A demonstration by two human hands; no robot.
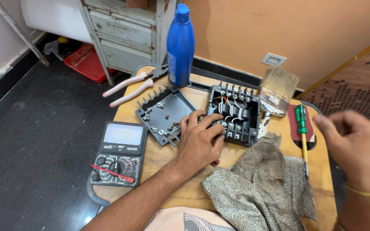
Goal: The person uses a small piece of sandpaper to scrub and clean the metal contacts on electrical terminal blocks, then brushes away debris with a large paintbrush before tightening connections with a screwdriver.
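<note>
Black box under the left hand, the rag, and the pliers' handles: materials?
Box: looks like moulded black plastic, matte, with ribbed edges. Rag: woven cloth, coarse grey-brown, rumpled and frayed. Pliers' handles: probably pink rubber or plastic sleeves over metal; smooth, slightly grubby. Left hand rests on the box.

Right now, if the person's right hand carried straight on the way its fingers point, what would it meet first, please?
The right hand is raised at the right edge, fingers pointing left. Straight on, it would most likely meet the green-handled screwdriver first, then the open black electrical box. The hand's height above the table is unclear, so it might pass over the screwdriver.
</note>
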